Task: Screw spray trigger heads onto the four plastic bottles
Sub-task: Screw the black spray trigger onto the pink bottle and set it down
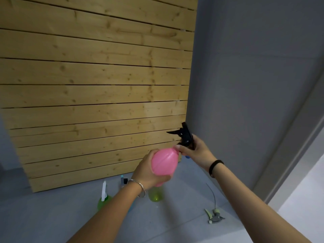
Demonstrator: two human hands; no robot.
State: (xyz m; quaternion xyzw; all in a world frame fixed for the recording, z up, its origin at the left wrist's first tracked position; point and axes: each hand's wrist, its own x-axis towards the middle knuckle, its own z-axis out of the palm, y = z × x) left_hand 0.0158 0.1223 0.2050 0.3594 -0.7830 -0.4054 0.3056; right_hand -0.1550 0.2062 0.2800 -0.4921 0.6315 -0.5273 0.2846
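Observation:
My left hand [149,171] grips a pink plastic bottle [164,161], held up in the air and tilted. My right hand [194,151] is closed around a black spray trigger head [184,135] sitting at the bottle's neck. On the grey floor below stands a green bottle [103,203] with a white trigger head on it. A yellow-green bottle [155,194] has an open neck. Another bottle with a blue and black head [123,181] is mostly hidden behind my left forearm. A loose grey-green trigger head [214,215] with a long tube lies on the floor to the right.
A wooden slat panel [96,85] leans against the grey wall [254,76] right behind the bottles. A pale door frame [298,146] runs down the right side. The grey floor [175,221] spreads around the bottles.

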